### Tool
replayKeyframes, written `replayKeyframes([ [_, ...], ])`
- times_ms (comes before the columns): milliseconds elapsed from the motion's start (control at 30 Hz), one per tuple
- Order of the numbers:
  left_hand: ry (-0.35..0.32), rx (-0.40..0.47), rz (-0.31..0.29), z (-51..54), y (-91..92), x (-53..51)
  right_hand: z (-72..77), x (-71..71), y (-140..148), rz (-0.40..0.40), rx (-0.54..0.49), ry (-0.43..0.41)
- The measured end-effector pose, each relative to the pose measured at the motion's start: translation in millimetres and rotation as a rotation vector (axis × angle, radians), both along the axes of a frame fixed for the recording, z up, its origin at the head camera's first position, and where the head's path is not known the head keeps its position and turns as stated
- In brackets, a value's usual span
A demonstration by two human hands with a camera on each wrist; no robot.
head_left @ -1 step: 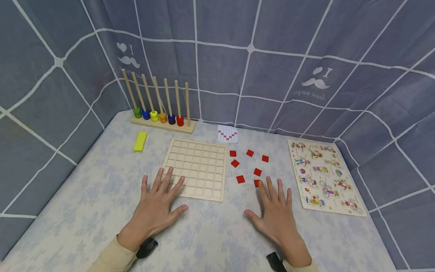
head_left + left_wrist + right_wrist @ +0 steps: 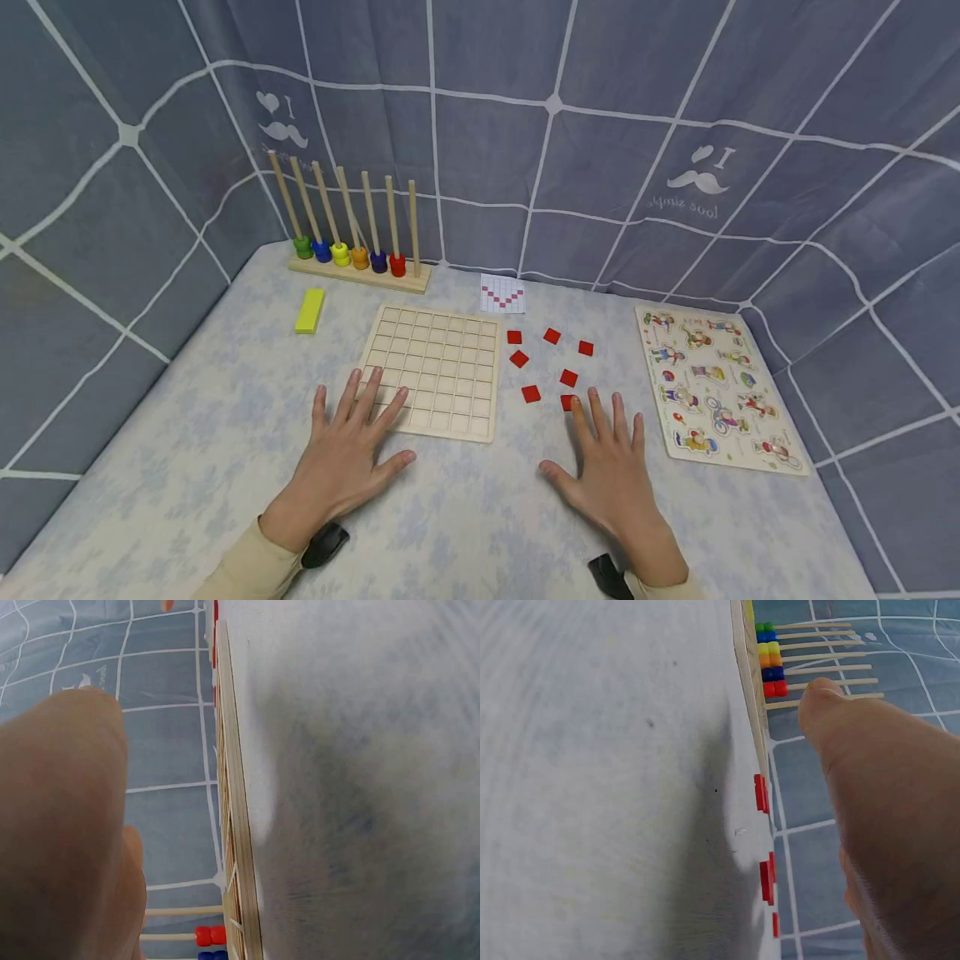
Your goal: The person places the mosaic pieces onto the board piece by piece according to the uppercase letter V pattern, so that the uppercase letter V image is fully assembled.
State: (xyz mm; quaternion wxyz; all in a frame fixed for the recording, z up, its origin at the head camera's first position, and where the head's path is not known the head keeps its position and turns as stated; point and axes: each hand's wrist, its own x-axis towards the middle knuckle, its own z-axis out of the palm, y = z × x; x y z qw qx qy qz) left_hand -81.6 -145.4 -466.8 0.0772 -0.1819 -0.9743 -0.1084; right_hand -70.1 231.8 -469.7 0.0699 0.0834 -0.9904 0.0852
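Note:
My left hand (image 2: pixel 341 462) is spread with straight fingers, its fingertips over the near left corner of a wooden grid board (image 2: pixel 450 367). Whether they touch it, I cannot tell. The board's squares hold no tiles; its edge (image 2: pixel 238 802) runs down the left wrist view beside my thumb. To its right lie several loose red square tiles (image 2: pixel 531 393). My right hand (image 2: pixel 615 479) is spread too, holding nothing, and its index fingertip partly covers the nearest red tile (image 2: pixel 566 402). Behind the board lies a small card (image 2: pixel 502 294) printed with a V of pink squares on a grid.
At the back left stands a wooden peg rack (image 2: pixel 360 275) with coloured beads on most of its pegs. A yellow block (image 2: pixel 310 312) lies in front of it. On the right is a wooden picture puzzle (image 2: pixel 712 392). A grey-blue curtain (image 2: pixel 487 150) encloses the table's back and sides.

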Motion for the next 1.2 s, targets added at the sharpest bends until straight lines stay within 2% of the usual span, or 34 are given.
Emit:
replayKeyframes([
  [100,-0.049,0.035,0.015,-3.0,-1.8,-3.5,-3.1,-4.1,4.3,-0.027,-0.091,0.031],
  [233,-0.141,0.135,0.053,-9.5,-12.0,-14.4,-9.4,-16.8,15.8,-0.101,-0.333,0.106],
  [333,-0.190,0.195,0.063,-14.5,-22.9,-21.9,-13.0,-24.4,22.4,-0.119,-0.437,0.089],
  [433,-0.251,0.233,0.052,-15.6,-30.8,-28.7,-13.6,-31.2,25.6,-0.084,-0.440,0.012],
  [533,-0.301,0.226,0.035,-14.4,-33.9,-36.2,-11.2,-38.8,30.1,-0.035,-0.385,-0.059],
  [733,-0.292,0.222,-0.002,-13.5,-31.6,-51.6,-5.2,-60.1,44.4,0.069,-0.330,-0.111],
  [933,-0.301,0.216,0.032,-17.8,-35.0,-49.4,-13.2,-63.9,48.2,0.118,-0.374,-0.189],
  [1067,-0.289,0.211,0.024,-18.2,-36.6,-48.6,-18.7,-63.1,48.3,0.111,-0.378,-0.189],
  [1200,-0.283,0.218,0.024,-18.1,-37.0,-52.0,-19.3,-67.8,47.5,0.117,-0.388,-0.124],
])
